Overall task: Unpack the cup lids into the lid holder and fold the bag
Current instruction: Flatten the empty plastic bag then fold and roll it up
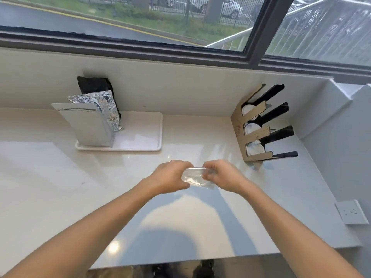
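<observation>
A clear plastic bag [195, 177], folded into a small flat packet, sits between both hands just above the white counter [60, 177]. My left hand [170, 176] grips its left end and my right hand [222, 175] pinches its right end. At the right stands the wooden lid holder [255, 133] with black dividers. White cup lids [254, 149] lie in its three slots.
A white tray [140, 137] at the back left carries silver foil pouches [90, 123] and a black bag [94, 85] standing upright. A wall socket [352, 214] sits on the right ledge. The window runs along the back wall.
</observation>
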